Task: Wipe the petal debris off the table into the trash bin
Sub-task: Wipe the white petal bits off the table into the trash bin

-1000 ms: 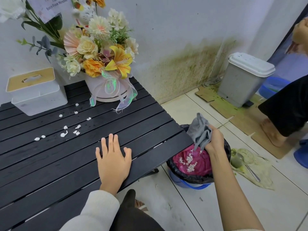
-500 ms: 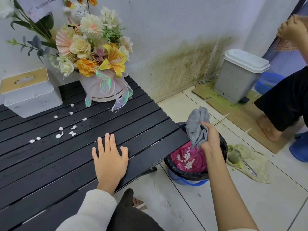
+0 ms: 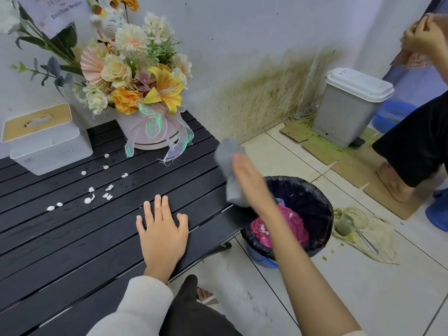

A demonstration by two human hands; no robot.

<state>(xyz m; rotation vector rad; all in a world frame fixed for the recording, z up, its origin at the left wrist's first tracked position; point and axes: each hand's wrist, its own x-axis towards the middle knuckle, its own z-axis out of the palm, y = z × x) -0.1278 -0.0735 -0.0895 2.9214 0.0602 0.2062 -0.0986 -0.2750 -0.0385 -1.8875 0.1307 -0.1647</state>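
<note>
Head view, one moment of a wiping cycle. I have my left hand [image 3: 163, 235] spread flat on the dark slatted counter [image 3: 72, 258], near its front edge, fingers straight and slightly apart; I judge it is there to brace my lean and steady the counter, not to handle anything. My right hand [image 3: 249, 180] is raised over the counter's right end, blurred by motion, with a grey cloth [image 3: 230, 166] bunched in its grip; the fingers themselves are too smeared to make out, but the cloth hangs gathered from the hand, so I take it as clutched. The petal debris [image 3: 92, 192] lies as scattered white bits on the counter, between the tissue box [image 3: 46, 141] and my left hand, well apart from the cloth. The trash bin [image 3: 315, 204], lined with a black bag, stands on the floor just beside and below the counter's right end, presumably so debris can be swept straight over the edge; white bits already show on the pink material inside it. The flower arrangement [image 3: 135, 83] at the back looks to be the source of the petals. A lidded grey bin [image 3: 349, 110] stands by the wall, and another person [image 3: 417, 141] is at the right edge.
</note>
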